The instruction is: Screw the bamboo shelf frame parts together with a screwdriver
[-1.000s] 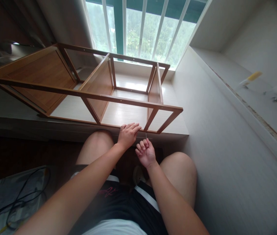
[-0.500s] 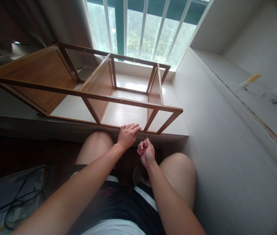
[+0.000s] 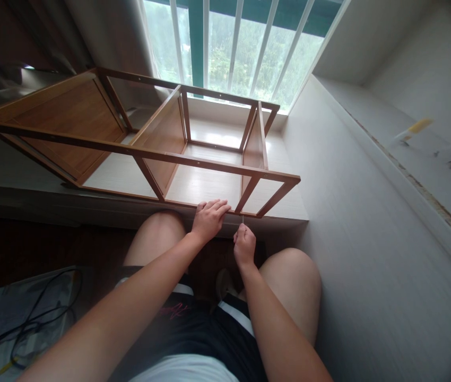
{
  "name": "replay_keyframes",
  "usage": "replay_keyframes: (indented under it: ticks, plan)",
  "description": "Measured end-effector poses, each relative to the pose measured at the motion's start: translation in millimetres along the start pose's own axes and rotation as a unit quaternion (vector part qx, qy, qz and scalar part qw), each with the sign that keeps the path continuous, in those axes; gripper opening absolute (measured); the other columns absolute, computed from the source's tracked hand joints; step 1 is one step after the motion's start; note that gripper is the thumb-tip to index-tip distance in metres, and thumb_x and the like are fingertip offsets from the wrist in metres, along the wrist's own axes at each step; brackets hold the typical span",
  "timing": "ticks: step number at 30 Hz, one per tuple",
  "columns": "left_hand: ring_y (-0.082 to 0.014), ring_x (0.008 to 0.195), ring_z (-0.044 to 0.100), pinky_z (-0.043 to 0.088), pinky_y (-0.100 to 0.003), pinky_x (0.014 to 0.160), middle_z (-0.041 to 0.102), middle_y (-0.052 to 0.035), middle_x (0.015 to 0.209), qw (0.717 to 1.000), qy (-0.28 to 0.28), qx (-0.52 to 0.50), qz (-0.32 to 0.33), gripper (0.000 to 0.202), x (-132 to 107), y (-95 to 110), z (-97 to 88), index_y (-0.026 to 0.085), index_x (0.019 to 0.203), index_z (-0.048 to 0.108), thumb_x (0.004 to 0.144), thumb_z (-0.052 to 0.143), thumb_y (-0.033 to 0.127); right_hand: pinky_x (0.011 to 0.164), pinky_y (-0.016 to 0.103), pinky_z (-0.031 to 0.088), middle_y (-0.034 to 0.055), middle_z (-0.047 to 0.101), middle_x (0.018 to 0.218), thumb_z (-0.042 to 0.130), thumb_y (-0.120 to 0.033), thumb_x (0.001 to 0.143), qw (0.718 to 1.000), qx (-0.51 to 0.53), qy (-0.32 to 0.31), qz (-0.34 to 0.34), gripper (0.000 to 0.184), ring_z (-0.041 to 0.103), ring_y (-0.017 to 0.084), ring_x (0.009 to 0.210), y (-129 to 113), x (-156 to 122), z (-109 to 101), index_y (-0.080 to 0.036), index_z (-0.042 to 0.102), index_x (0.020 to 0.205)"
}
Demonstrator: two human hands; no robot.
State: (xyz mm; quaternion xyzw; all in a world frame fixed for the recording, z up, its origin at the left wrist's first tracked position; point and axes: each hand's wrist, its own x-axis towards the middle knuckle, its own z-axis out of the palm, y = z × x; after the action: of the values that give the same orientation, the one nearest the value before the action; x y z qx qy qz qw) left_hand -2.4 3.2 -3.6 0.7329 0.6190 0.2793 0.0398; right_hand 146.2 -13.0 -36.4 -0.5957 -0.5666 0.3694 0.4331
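A brown wooden shelf frame (image 3: 149, 151) lies on its side on the pale ledge in front of me, its open side facing up. My left hand (image 3: 210, 220) is closed over its near lower rail, fingers bent across the wood. Just to the right, my right hand (image 3: 245, 245) is in a fist around a thin metal rod (image 3: 243, 219), probably a hex key. The rod's upper end meets the underside of the near rail, by a cross bar at the right end. My fingers hide the rest of it.
A white wall panel (image 3: 353, 223) rises close on the right, with a yellow-handled tool (image 3: 420, 126) on the shelf above. A barred window (image 3: 233, 48) is behind the frame. Black cable (image 3: 30, 321) lies on plastic packaging at lower left. My knees flank my hands.
My right hand has moved slightly right and turned, its fingers now curled tighter around the rod. My left hand keeps its place on the rail, and the shelf frame looks unmoved.
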Motion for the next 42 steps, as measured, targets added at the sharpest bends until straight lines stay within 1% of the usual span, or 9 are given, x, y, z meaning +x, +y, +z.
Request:
replay_keyframes:
  ticks: [9, 15, 17, 21, 26, 28, 35, 38, 42]
  plan:
    - [-0.0214, 0.128, 0.047, 0.029, -0.043, 0.103, 0.058, 0.0000, 0.135, 1.000, -0.003, -0.002, -0.001, 0.034, 0.3, 1.3, -0.6, 0.034, 0.122, 0.060, 0.095, 0.042, 0.026, 0.056, 0.027, 0.030, -0.0007, 0.050, 0.053, 0.032, -0.043, 0.096, 0.996, -0.078, -0.019, -0.027, 0.044, 0.043, 0.014, 0.050, 2.5, 0.5, -1.6, -0.022, 0.046, 0.060]
    - [-0.0208, 0.128, 0.047, 0.029, -0.042, 0.102, 0.058, 0.0020, 0.134, 1.000, 0.004, 0.002, 0.001, 0.032, 0.1, 0.6, 0.3, 0.034, 0.120, 0.060, 0.096, 0.041, 0.027, 0.050, 0.026, 0.031, -0.0022, 0.045, 0.046, 0.036, -0.046, 0.094, 0.995, 0.089, -0.032, 0.030, 0.048, 0.039, 0.011, 0.044, 3.7, 0.9, 4.9, -0.021, 0.041, 0.053]
    - [-0.0204, 0.127, 0.048, 0.029, -0.042, 0.102, 0.058, 0.0027, 0.134, 1.000, 0.005, 0.006, 0.003, 0.031, 0.1, 0.6, 0.5, 0.034, 0.119, 0.061, 0.096, 0.040, 0.028, 0.043, 0.025, 0.026, -0.0040, 0.041, 0.044, 0.038, -0.047, 0.093, 0.972, 0.211, -0.052, 0.089, 0.046, 0.033, 0.010, 0.038, 2.8, -0.4, 8.7, -0.022, 0.037, 0.054]
    - [-0.0207, 0.127, 0.048, 0.029, -0.042, 0.102, 0.059, 0.0019, 0.133, 1.000, 0.009, 0.006, 0.003, 0.031, 0.0, 1.2, 0.5, 0.034, 0.119, 0.061, 0.096, 0.041, 0.028, 0.036, 0.023, 0.017, -0.0065, 0.040, 0.046, 0.046, -0.045, 0.089, 0.887, 0.415, -0.100, 0.173, 0.038, 0.027, 0.008, 0.035, -3.4, -2.7, 10.7, -0.023, 0.033, 0.061]
    - [-0.0209, 0.127, 0.049, 0.030, -0.042, 0.101, 0.059, 0.0014, 0.133, 1.000, 0.010, 0.007, 0.001, 0.031, 0.0, 1.6, 0.1, 0.033, 0.118, 0.062, 0.095, 0.042, 0.026, 0.038, 0.021, 0.021, -0.0061, 0.040, 0.049, 0.047, -0.042, 0.090, 0.819, 0.510, -0.163, 0.205, 0.038, 0.031, 0.008, 0.039, -10.5, -2.5, 4.3, -0.022, 0.031, 0.061]
    - [-0.0210, 0.127, 0.049, 0.030, -0.042, 0.101, 0.059, 0.0013, 0.133, 1.000, 0.009, 0.008, 0.001, 0.031, 0.0, 1.6, 0.2, 0.033, 0.118, 0.062, 0.095, 0.042, 0.026, 0.038, 0.021, 0.022, -0.0061, 0.040, 0.048, 0.046, -0.041, 0.090, 0.819, 0.512, -0.164, 0.203, 0.038, 0.031, 0.008, 0.040, -10.6, -2.2, 3.6, -0.022, 0.031, 0.061]
    - [-0.0207, 0.126, 0.049, 0.029, -0.042, 0.101, 0.059, 0.0019, 0.133, 1.000, 0.009, 0.011, 0.003, 0.031, 0.0, 1.8, 0.4, 0.034, 0.118, 0.062, 0.096, 0.041, 0.028, 0.037, 0.022, 0.019, -0.0055, 0.042, 0.044, 0.046, -0.042, 0.091, 0.872, 0.447, -0.099, 0.174, 0.038, 0.028, 0.008, 0.037, -9.0, -2.4, 9.5, -0.022, 0.034, 0.061]
    - [-0.0205, 0.126, 0.049, 0.030, -0.042, 0.101, 0.059, 0.0024, 0.133, 1.000, 0.010, 0.010, 0.003, 0.031, 0.0, 1.8, 0.0, 0.034, 0.118, 0.061, 0.096, 0.041, 0.027, 0.038, 0.021, 0.020, -0.0051, 0.041, 0.046, 0.043, -0.040, 0.092, 0.834, 0.498, -0.132, 0.194, 0.038, 0.029, 0.009, 0.040, -11.5, -2.2, 6.5, -0.022, 0.032, 0.061]
    - [-0.0210, 0.126, 0.049, 0.030, -0.043, 0.101, 0.059, 0.0018, 0.133, 1.000, 0.007, 0.012, 0.002, 0.030, 0.3, 1.9, -0.3, 0.034, 0.117, 0.062, 0.095, 0.042, 0.027, 0.040, 0.020, 0.023, -0.0058, 0.033, 0.051, 0.041, -0.034, 0.094, 0.741, 0.593, -0.196, 0.246, 0.036, 0.028, 0.010, 0.045, -16.6, -2.2, -2.2, -0.022, 0.027, 0.063]
